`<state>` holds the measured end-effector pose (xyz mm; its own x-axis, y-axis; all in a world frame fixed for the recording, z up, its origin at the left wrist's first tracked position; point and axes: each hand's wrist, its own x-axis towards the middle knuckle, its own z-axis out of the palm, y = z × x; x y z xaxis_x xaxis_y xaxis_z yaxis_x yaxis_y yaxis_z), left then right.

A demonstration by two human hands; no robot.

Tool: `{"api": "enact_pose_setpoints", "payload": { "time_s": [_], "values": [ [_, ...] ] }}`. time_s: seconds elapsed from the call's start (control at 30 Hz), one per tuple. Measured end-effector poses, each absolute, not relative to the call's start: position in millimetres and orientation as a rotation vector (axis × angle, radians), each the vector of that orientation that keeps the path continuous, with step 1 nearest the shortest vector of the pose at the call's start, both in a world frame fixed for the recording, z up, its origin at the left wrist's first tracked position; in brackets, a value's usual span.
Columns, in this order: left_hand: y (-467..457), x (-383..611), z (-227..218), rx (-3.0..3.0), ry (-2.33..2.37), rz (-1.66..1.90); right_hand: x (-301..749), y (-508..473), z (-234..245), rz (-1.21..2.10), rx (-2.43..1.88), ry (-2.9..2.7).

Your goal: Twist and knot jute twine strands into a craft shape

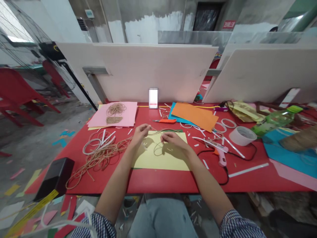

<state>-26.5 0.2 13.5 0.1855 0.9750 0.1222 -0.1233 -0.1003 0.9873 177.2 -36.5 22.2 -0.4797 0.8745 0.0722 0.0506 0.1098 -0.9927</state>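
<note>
Above a pale yellow paper sheet [158, 162], my left hand [141, 133] and my right hand [171, 137] are raised a short way apart. Thin brown twine [154, 150] hangs in a loop below my right fingers, which pinch it. My left fingertips are closed in a pinch near a strand that runs towards the right; the exact grip is too small to see. Left of my left forearm lies a loose heap of twine [109, 150]. Behind the sheet is a red-orange handled cutter or pliers [167, 121].
Pink paper [99, 115] bearing a twine coil [116, 108] lies at the back left. Orange paper [195, 115], a tape roll [242, 135], a pink glue gun [222, 157] and a green bottle [274, 123] are on the right. A phone [153, 99] leans against the white board.
</note>
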Motion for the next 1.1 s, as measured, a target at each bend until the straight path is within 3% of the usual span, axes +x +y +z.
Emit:
{"api": "enact_pose_setpoints", "payload": {
  "time_s": [0.17,0.3,0.5,0.8,1.1],
  "values": [
    [0.0,-26.9,13.5,1.227,0.716,1.12,190.8,-37.9,25.9,1.811,-0.68,-1.547],
    [-6.2,-20.1,13.6,1.351,0.743,0.823,185.8,-35.7,26.5,1.503,-0.81,-1.412],
    [-12.7,-1.3,2.9,1.253,0.771,0.898,179.6,-32.5,24.4,1.107,-1.001,-1.514],
    [-15.4,-6.4,8.8,1.339,0.662,0.592,185.8,-23.0,16.0,1.127,-1.016,-1.027],
    [9.6,-46.8,10.8,1.781,1.247,0.537,216.9,-8.5,10.6,1.011,-0.956,-0.578]
  ]
}}
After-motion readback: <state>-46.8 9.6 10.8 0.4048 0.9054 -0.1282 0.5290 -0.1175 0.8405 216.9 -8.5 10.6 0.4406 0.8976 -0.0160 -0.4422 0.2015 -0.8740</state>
